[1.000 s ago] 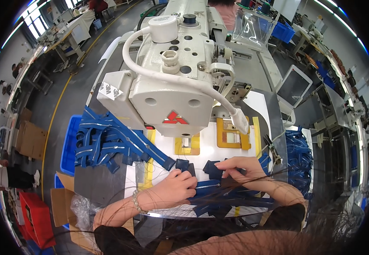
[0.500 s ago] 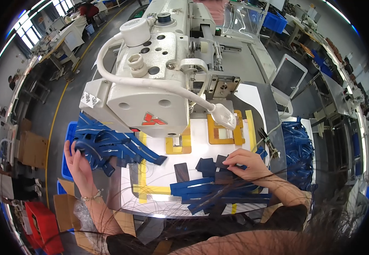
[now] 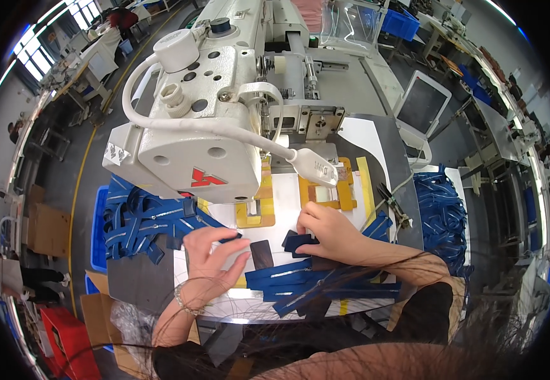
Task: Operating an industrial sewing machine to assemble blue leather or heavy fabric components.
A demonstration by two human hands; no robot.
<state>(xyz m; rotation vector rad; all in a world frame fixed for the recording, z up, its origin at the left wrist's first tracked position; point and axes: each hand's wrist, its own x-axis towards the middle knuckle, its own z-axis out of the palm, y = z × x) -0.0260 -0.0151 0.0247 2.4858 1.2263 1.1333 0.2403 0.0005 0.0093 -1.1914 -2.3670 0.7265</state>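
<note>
My right hand [image 3: 333, 235] pinches a small dark blue fabric piece [image 3: 299, 243] over the white work surface. To its left, my left hand [image 3: 206, 258] has its fingers and thumb apart, the fingertips by the end of a blue zipper strip. That strip trails from a heap of blue zippers [image 3: 139, 218] on the left. A dark rectangular patch [image 3: 263, 255] lies between my hands. Nearer me, several blue zippers [image 3: 294, 278] are laid across the surface. Beyond my hands are two yellow frames, a left one [image 3: 257, 221] and a right one [image 3: 347, 199].
A large white sewing machine [image 3: 202, 142] stands over the table's far side, its white cable arching forward. Thread snips [image 3: 394, 206] lie right of the yellow frames. Another zipper pile [image 3: 441, 218] is farther right, below a tilted screen [image 3: 422, 104]. A blue bin [image 3: 100, 231] sits left.
My left hand has left the left zipper heap and moved right, near the strip's end. My right hand has shifted left and holds a dark blue piece. The view has shifted slightly.
</note>
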